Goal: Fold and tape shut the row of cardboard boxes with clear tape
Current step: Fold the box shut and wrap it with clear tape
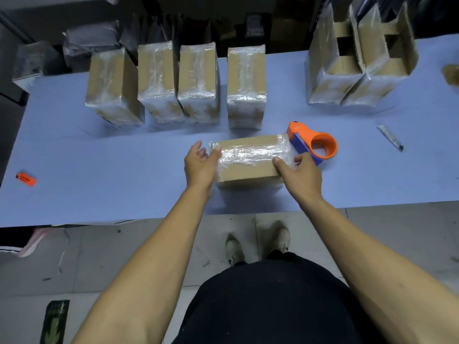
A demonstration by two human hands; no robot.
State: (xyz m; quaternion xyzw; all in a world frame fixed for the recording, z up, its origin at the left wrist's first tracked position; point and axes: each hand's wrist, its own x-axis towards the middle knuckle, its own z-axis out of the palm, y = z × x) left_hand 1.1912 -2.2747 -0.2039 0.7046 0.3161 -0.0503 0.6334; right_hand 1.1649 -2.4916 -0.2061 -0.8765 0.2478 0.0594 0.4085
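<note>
The left hand (200, 165) rests flat-fingered on the taped box's (250, 161) left end at the table's (99, 175) near edge; the right hand (299, 175) grips its right end beside the dispenser (314, 145). 4 sealed boxes (178, 83) stand behind; 2 open boxes (360, 63) show nothing inside.

Nothing's really showing readable text here. The small orange tag (26, 179) lying at the table's left is carrying dark print, but it's coming out too tiny to read.

The right hand (299, 176) covers the near right corner of the taped box (250, 160) and part of the tape dispenser (313, 145). A brown object (450, 74) is cut off by the right edge. The print on the orange lighter (26, 179) is unreadable.
</note>
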